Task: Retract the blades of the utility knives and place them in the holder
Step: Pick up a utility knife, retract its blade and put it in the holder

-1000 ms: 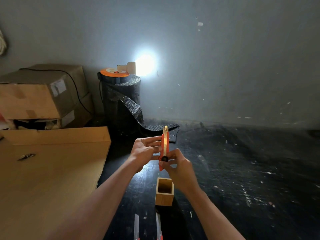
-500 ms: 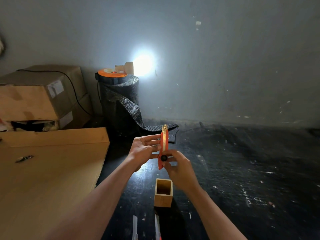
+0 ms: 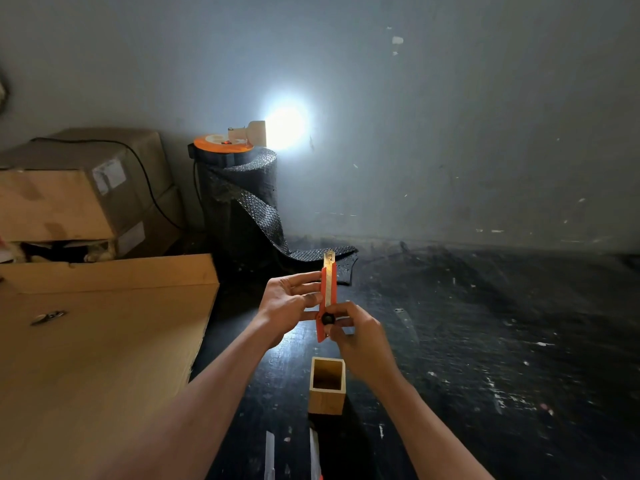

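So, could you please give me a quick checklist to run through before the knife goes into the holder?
1. Blade retracted: not ok; blade tip still protrudes from the orange knife.
2. Grip: ok; left hand and right hand both hold it.
3. Thumb on black slider: cannot tell.
4. Wooden holder upright, opening free: ok.
5. Other knives handled: not ok; they lie on the floor before the holder.
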Motion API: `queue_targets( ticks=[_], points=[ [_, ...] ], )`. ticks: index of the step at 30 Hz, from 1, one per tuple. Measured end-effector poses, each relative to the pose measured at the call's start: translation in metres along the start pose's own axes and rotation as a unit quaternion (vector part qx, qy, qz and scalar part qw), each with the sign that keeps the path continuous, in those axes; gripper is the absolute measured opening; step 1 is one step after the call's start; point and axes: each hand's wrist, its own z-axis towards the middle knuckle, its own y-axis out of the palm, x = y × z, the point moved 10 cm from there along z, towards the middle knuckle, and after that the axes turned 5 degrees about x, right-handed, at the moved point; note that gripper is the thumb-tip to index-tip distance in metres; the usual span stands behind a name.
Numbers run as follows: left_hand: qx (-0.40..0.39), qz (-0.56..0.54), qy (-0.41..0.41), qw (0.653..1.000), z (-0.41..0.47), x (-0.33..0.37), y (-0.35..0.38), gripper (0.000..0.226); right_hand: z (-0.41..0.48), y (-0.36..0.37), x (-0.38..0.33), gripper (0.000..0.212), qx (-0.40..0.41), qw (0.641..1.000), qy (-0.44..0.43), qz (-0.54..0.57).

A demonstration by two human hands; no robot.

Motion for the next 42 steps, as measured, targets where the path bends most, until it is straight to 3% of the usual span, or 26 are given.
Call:
queue_targets(
  ticks=[5,11,15,20,22,27,31,42],
  points=[
    [-0.005,-0.005,-0.001,1.000,-0.001,-0.008,0.001,0.038,-0.004,0.003,0.008,0.025,-0.003,1.000,0.015,0.021],
    [-0.034,-0.026,-0.018,0.999,-0.003,-0.034,0.004,0.041,0.007,0.003,0.024,0.045,0.006,0.983,0.079,0.167],
    [-0.023,-0.006,-0.024,0.999,0.004,-0.060,0.003,0.034,0.019,0.011,0.042,0.026,-0.004,0.983,0.103,0.151],
    [0.053,0.177,-0.036,0.982,0.019,-0.116,-0.022,0.034,0.022,0.027,0.080,0.014,-0.011,0.985,0.150,0.081],
    [0.030,0.259,-0.025,0.965,0.016,-0.132,-0.017,0.045,0.021,0.038,0.099,0.016,-0.031,0.985,0.165,0.049],
    [-0.048,0.392,-0.050,0.917,0.013,-0.183,-0.002,0.096,0.014,0.058,0.135,0.019,-0.056,0.978,0.200,-0.005],
    [-0.084,0.396,-0.070,0.912,0.010,-0.212,0.007,0.111,0.007,0.073,0.156,0.002,-0.069,0.970,0.229,-0.033],
    [-0.051,0.324,-0.083,0.941,0.011,-0.221,0.005,0.105,0.016,0.083,0.172,0.019,-0.103,0.967,0.212,-0.101]
  ],
)
